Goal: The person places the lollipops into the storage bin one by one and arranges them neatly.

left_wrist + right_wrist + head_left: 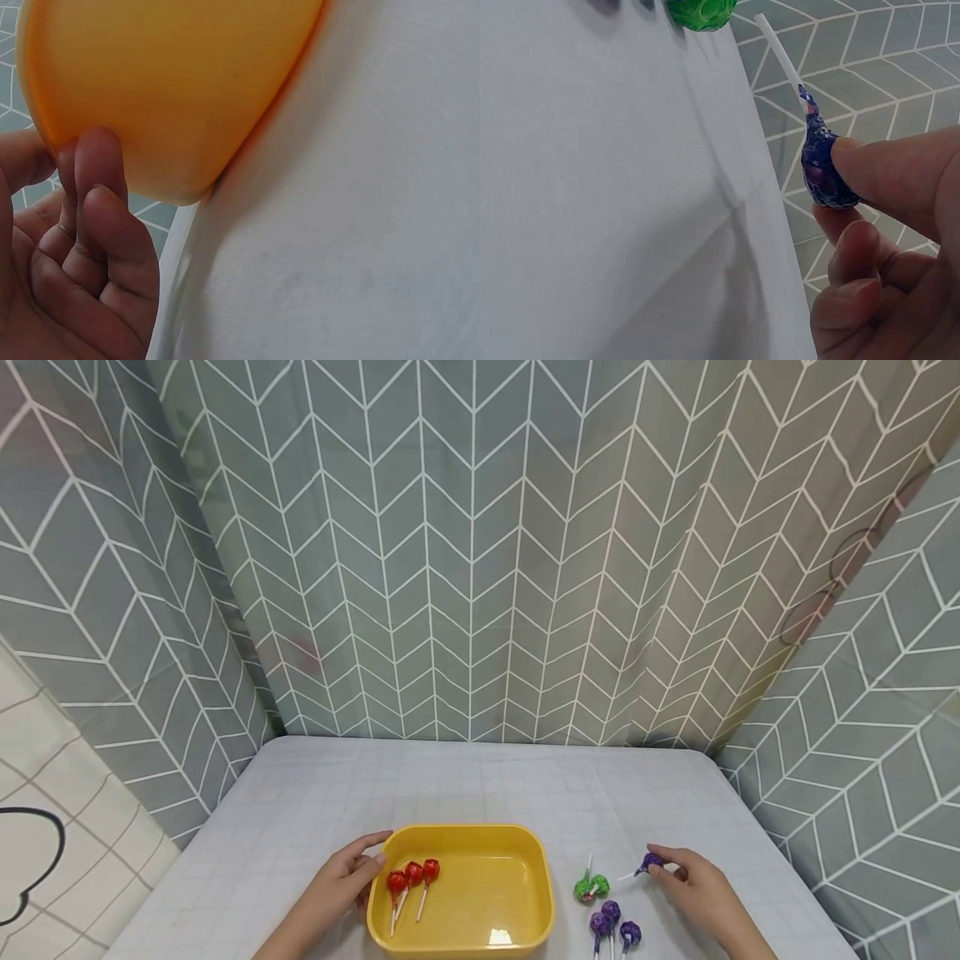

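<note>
My left hand (341, 883) grips the left rim of a yellow plastic tray (487, 893), its thumb over the edge. In the left wrist view, curled fingers (101, 169) press against the tray's outer wall (180, 90). Three red lollipops (413, 873) lie inside, towards the tray's left side. Right of the tray, my right hand (697, 887) pinches a purple-wrapped lollipop (825, 169) by its candy head. Its white stick points left in the head view and is held above the table.
Two green lollipops (598, 886) lie on the white tablecloth (480, 781) between the tray and my right hand. Three purple lollipops (611, 911) lie nearer the front. Patterned grey curtains (472, 568) hang behind the table and along its sides.
</note>
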The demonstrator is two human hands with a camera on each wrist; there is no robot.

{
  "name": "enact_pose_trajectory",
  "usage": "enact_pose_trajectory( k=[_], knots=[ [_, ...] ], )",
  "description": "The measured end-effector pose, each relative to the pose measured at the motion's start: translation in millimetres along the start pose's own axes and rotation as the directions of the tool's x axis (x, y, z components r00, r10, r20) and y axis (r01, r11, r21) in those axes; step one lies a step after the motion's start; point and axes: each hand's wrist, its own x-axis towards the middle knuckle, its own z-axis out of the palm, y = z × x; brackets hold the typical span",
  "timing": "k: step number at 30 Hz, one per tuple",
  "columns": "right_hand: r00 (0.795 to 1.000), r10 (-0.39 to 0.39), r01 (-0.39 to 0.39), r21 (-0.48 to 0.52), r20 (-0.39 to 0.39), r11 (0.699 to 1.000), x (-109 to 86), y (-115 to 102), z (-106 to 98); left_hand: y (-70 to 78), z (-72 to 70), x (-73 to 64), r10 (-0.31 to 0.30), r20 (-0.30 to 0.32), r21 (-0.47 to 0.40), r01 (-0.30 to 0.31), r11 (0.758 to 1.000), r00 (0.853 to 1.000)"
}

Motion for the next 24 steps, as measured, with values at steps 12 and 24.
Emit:
enact_pose_trajectory(
  k=[12,24],
  knots=[
    [0.999,-0.037,0.035,0.098,0.019,0.995,-0.7,-18.4,-7.6,1.0,0.5,0.0,-0.002,-0.010,-0.004,0.002,1.000,1.000],
    [0.999,0.016,-0.021,0.104,0.047,0.994,0.9,-30.6,-8.2,1.9,-0.8,-2.5,0.017,0.004,0.001,-0.017,1.000,1.000]
  ],
)
